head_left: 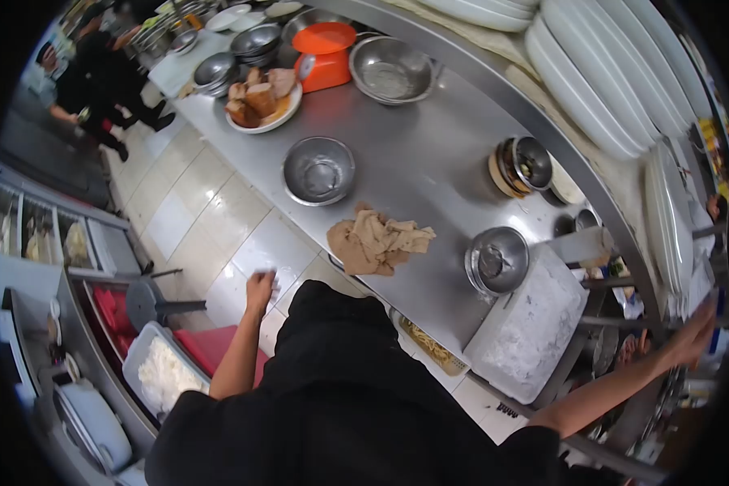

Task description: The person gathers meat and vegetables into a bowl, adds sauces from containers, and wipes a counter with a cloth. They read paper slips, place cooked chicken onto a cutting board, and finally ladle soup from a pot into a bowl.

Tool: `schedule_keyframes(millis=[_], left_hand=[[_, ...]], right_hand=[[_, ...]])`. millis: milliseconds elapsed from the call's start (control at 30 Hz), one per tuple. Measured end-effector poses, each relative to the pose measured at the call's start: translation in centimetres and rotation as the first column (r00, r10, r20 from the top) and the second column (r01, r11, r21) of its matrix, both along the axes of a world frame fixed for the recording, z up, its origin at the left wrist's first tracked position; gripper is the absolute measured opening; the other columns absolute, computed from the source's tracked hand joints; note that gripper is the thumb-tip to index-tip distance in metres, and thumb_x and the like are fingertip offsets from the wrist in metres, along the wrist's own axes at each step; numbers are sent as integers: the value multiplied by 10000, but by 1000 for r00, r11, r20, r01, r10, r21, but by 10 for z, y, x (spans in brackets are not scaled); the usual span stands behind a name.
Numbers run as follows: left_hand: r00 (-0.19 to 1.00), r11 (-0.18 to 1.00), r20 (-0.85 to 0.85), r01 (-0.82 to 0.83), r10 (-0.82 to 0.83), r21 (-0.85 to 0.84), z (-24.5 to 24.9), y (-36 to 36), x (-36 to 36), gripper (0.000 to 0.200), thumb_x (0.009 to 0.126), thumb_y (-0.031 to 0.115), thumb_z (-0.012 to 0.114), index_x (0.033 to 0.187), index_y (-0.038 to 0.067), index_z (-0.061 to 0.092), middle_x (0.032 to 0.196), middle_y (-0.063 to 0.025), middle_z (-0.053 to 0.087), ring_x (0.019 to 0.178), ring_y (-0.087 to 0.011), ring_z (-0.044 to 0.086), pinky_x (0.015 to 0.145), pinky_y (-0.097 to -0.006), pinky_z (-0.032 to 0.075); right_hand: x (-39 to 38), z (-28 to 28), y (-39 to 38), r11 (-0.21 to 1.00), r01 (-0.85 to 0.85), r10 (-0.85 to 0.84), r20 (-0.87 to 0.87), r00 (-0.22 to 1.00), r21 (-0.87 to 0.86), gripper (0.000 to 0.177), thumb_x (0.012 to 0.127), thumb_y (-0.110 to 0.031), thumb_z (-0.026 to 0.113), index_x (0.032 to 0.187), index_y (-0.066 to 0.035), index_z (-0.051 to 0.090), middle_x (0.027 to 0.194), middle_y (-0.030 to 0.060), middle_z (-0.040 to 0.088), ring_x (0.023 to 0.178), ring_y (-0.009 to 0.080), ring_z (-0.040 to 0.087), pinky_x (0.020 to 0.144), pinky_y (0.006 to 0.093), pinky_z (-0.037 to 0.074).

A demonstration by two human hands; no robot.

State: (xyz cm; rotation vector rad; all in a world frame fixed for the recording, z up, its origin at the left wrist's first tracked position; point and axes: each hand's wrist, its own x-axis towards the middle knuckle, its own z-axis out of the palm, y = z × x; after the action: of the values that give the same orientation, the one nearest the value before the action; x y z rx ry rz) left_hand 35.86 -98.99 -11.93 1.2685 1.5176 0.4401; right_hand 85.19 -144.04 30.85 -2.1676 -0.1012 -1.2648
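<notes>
My left hand (259,292) hangs over the tiled floor beside the counter, its fingers loosely curled and slightly blurred; I see nothing in it. Stretched far to the right, my right hand (692,334) is near the shelf's end, smeared by motion, so its fingers do not show clearly. A crumpled tan cloth (378,240) lies near the front edge of the steel counter (429,166). Beyond it sits a metal bowl (318,171). To the right, another metal bowl (497,261) stands against a white-dusted tub (530,324).
A plate of browned meat chunks (261,100) stands by an orange scale (324,57) and a large metal bowl (391,70). White dishes (599,73) stack on the overhead shelf. A tub of white shreds (166,368) is at lower left. People (97,73) stand at far left.
</notes>
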Motion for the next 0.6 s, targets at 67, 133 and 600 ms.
schedule_keyframes(millis=[67, 133, 600], left_hand=[[982, 999, 184, -46, 47, -7, 49, 23, 51, 437, 796, 378, 605, 924, -35, 538, 718, -102, 580, 581, -172, 600, 411, -265, 436], [960, 997, 267, -72, 81, -41, 77, 48, 95, 505, 777, 414, 616, 995, -24, 489, 696, -103, 560, 556, -189, 599, 405, -277, 445], [930, 978, 303, -202, 210, -58, 90, 70, 46, 161, 656, 68, 519, 723, -70, 568, 613, -102, 530, 530, -210, 529, 429, -372, 481]], right_hand=[[-48, -60, 46, 918, -367, 380, -69, 922, 153, 314, 904, -262, 432, 993, -16, 607, 1042, 91, 599, 919, 172, 549, 821, 299, 428], [-100, -154, 133, 520, -757, 854, -247, 457, 396, 277, 876, -169, 426, 1068, -4, 540, 1071, 99, 557, 895, 170, 554, 755, 298, 459], [-155, -351, 393, 742, -554, 275, -583, 764, -376, 640, 669, -435, 616, 1207, -112, 494, 1367, 239, 266, 1275, 475, 171, 1016, 569, 202]])
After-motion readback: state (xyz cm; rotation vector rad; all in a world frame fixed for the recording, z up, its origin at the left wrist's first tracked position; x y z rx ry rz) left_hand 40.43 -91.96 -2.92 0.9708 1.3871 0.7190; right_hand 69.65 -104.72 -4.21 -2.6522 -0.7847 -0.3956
